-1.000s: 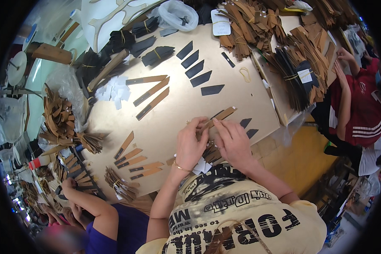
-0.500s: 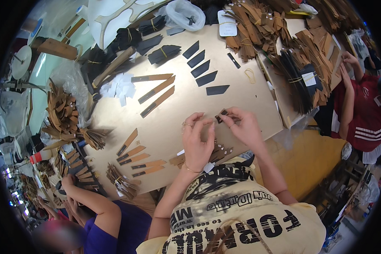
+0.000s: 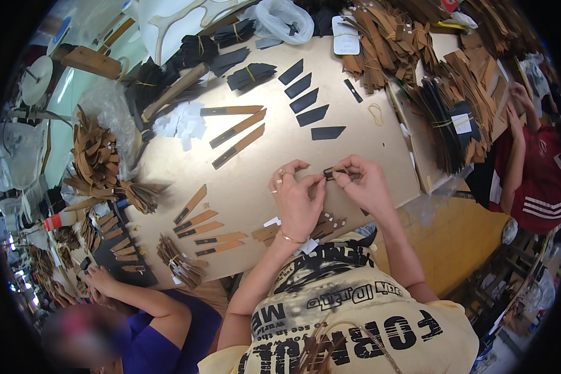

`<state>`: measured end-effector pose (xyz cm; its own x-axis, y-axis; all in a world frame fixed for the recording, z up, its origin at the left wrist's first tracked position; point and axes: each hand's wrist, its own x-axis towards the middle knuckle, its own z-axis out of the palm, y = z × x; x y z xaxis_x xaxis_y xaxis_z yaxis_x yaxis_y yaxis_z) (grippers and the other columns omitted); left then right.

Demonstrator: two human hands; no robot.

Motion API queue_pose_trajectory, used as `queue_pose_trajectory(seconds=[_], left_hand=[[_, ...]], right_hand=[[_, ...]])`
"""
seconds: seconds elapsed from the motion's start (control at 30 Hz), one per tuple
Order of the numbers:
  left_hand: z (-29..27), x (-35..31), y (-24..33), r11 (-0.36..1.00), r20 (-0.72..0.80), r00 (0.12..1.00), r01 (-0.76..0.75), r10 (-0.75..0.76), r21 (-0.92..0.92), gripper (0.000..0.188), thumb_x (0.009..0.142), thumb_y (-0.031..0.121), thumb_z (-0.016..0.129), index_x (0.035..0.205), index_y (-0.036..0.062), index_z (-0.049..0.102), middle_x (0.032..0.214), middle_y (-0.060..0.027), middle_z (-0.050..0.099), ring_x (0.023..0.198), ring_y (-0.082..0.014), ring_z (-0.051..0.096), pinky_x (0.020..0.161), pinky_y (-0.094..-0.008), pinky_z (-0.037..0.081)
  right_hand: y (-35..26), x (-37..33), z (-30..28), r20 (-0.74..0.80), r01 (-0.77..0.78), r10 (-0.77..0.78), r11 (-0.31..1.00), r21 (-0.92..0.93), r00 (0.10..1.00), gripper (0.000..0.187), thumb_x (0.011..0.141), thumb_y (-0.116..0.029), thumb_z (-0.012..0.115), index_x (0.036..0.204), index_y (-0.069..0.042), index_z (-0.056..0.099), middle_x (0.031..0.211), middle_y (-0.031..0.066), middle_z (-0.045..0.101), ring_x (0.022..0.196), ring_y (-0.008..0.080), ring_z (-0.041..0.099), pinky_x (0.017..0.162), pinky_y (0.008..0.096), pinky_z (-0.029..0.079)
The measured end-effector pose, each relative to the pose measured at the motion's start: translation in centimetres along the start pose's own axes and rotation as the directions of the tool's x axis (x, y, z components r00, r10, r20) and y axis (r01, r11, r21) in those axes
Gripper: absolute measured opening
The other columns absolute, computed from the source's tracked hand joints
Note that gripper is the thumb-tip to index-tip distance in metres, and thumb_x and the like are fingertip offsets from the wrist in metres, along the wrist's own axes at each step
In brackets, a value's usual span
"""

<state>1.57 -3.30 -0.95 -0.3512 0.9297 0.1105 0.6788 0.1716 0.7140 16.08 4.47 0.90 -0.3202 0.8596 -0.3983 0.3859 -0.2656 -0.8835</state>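
Above the near part of the table I hold a small dark strip with a brown edge [image 3: 330, 174]. My right hand [image 3: 369, 187] pinches its right end between thumb and fingers. The thumb and forefinger of my left hand [image 3: 298, 198] close at its left end, while the other left fingers are curled loosely. What exactly lies between the fingertips is partly hidden. Below my hands, close to my body, lie several brown strips [image 3: 330, 223] with small white bits, partly covered by my left wrist.
Black slanted pieces [image 3: 304, 100] lie in a row ahead. Brown strips with dark ends [image 3: 238, 146] spread to the left, near white paper slips [image 3: 182, 123]. Bundled brown strips [image 3: 380, 53] fill the far right. A co-worker's arm [image 3: 146, 299] is at lower left, another person [image 3: 530, 168] at right.
My left thumb and forefinger have come together at the left end of the dark strip. The co-worker at lower left has shifted. The whole view has moved slightly.
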Motion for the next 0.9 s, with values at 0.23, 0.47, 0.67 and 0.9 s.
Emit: queue_pose_trajectory(seconds=[0.23,0.47,0.67,0.9], left_hand=[[1.3,0.5,1.4,0.992,-0.060,0.998,0.033,-0.026,0.122,0.012,0.069,0.016,0.077,0.071,0.0110,0.066,0.102,-0.0068,0.058,0.103,-0.0275,0.053,0.094,-0.0432,0.034],[-3.8,3.6,-4.6,0.989,-0.224,0.963,0.150,-0.149,-0.014,0.025,0.083,0.024,0.071,0.101,0.0070,0.064,0.105,-0.0124,0.061,0.103,-0.0317,0.056,0.094,-0.0458,0.038],[-11.0,9.6,-13.2,0.952,-0.372,0.927,0.154,-0.047,0.263,0.030,0.084,0.025,0.073,0.104,0.0032,0.070,0.102,-0.0156,0.065,0.097,-0.0323,0.061,0.088,-0.0430,0.045],[-11.4,11.1,-14.6,0.946,-0.231,0.924,0.322,-0.304,0.043,0.020,0.080,0.018,0.080,0.084,-0.0006,0.073,0.078,-0.0074,0.070,0.066,-0.0143,0.062,0.066,-0.0285,0.052]], right_hand=[[0.9,0.8,0.1,-0.106,0.023,-0.008,0.990,0.140,0.994,0.003,0.082,-0.002,0.063,0.084,0.000,0.062,0.072,0.0014,0.065,0.066,0.0052,0.058,0.058,0.0214,0.046],[0.9,0.9,0.1,-0.107,0.038,-0.031,0.997,0.068,0.994,0.001,0.080,0.000,0.061,0.080,0.001,0.061,0.068,0.0002,0.061,0.062,0.0028,0.053,0.055,0.0202,0.042],[0.3,1.0,0.1,-0.091,0.024,-0.021,0.999,0.030,0.996,0.001,0.080,0.000,0.061,0.080,0.001,0.062,0.067,-0.0001,0.061,0.061,0.0026,0.051,0.054,0.0204,0.041],[0.3,0.8,0.2,-0.112,0.024,-0.022,1.000,0.019,0.993,0.005,0.080,-0.003,0.063,0.080,0.002,0.062,0.065,-0.0002,0.060,0.059,0.0029,0.050,0.054,0.0209,0.041]])
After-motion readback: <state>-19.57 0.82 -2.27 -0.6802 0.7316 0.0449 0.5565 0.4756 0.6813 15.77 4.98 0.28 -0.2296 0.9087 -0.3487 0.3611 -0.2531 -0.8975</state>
